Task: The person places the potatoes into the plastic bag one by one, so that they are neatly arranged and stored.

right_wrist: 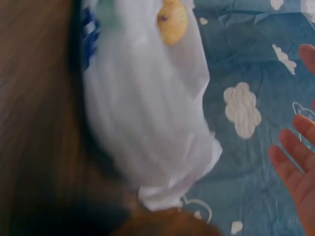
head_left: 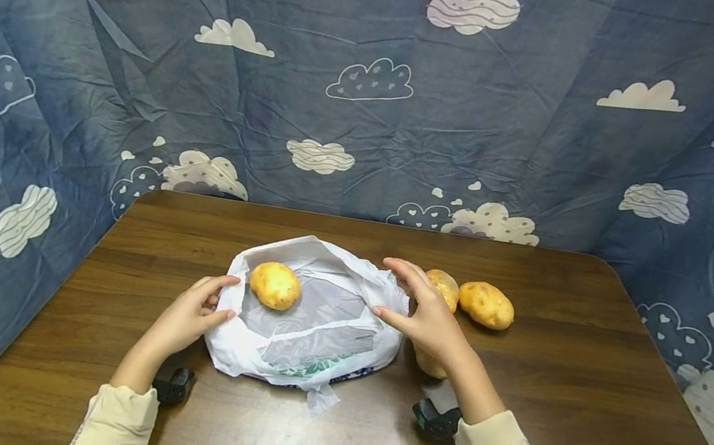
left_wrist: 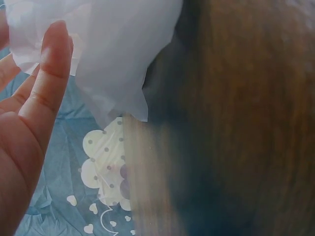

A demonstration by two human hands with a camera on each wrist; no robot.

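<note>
A white plastic bag (head_left: 325,248) lies on the table with its mouth spread wide. One potato (head_left: 275,286) sits inside, toward the bag's left side. My left hand (head_left: 187,312) touches the left rim, thumb and fingertips apart; in the left wrist view its fingers (left_wrist: 53,64) look fairly straight against the plastic. Beside the right rim, my right hand (head_left: 431,326) has thumb and fingers spread, with nothing held. In the right wrist view its fingers (right_wrist: 290,160) appear apart from the bag (right_wrist: 147,98).
Right of the bag lie a potato (head_left: 486,305) and another potato (head_left: 444,286) partly behind my right hand. A further potato (head_left: 429,362) shows below that hand. Black wrist devices sit under both wrists. A cloud-patterned cloth (head_left: 357,130) hangs behind the brown table (head_left: 578,409).
</note>
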